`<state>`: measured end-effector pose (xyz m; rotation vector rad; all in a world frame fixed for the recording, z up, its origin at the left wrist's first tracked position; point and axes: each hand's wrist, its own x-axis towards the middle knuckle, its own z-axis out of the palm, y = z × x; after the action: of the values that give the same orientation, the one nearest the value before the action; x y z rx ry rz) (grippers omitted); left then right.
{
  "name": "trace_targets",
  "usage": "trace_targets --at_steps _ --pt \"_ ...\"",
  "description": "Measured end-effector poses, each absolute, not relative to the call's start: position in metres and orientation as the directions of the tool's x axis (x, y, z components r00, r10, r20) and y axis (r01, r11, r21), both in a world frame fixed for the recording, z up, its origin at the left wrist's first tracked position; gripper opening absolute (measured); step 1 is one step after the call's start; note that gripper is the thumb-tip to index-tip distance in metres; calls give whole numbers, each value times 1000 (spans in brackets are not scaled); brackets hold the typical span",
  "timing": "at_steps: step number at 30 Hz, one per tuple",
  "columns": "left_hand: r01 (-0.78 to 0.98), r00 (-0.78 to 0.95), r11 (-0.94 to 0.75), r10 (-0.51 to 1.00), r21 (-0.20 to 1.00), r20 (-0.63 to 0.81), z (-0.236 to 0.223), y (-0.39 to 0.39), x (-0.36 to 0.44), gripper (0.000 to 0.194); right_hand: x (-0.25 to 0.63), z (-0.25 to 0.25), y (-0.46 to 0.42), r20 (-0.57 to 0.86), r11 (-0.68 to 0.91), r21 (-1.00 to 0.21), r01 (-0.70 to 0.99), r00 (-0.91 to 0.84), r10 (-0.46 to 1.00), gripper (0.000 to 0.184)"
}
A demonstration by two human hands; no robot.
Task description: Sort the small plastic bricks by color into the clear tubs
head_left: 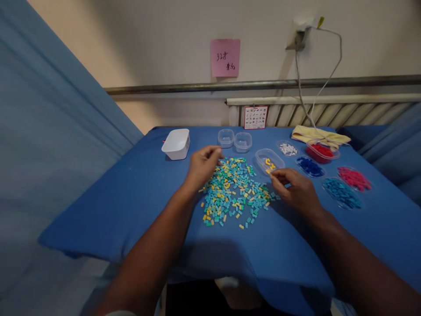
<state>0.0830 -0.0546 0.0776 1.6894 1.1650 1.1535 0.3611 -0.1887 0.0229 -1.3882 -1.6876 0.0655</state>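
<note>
Flanking bricks (226, 195), the hands (203, 166) (297, 188) (grip unclear) sit well inside the table's front edge (87, 250).

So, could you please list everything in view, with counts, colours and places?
table: one, blue, centre
mixed pieces: uncounted, mostly teal, green, yellow, middle
tub: one, white, back left
small tubs: two, clear, back middle
tray: one, clear, right of centre, holding yellow pieces
dishes: five, clear, right, holding white pieces, red pieces, blue pieces, teal pieces, pink pieces
cloth: one, yellow, back right
wall: one, pale, behind
note: one, pink, on wall
radiator: one, cream, behind table
card: one, white and red, at radiator
pipe: one, grey, along wall
cable: count unclear, white, upper right
curtains: two, blue, left and right
arms: two, bare, below
left hand: one, by mixed pieces
right hand: one, at tray
</note>
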Motion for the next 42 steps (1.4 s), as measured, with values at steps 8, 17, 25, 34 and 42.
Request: trace_targets --at_steps 8,17,25,34,42 --pt "431 -192 -274 903 859 385 29 1 -8 30 404 44 -131 553 267 -463 845 40 832 26" --pt "445 -137 -268 923 855 360 10 14 -8 33 352 30 -106 493 433 -339 835 -235 838 31" --pt "429 -139 -256 929 866 344 7 13 -9 33 287 24 -124 171 700 -354 620 -693 700 49" --pt "438 -104 -297 921 849 376 7 13 -5 34 320 15 -136 331 534 -370 760 -429 840 40" --pt "416 -107 -297 923 860 370 5 14 -3 33 325 21 -136 202 443 -190 876 -407 891 32"
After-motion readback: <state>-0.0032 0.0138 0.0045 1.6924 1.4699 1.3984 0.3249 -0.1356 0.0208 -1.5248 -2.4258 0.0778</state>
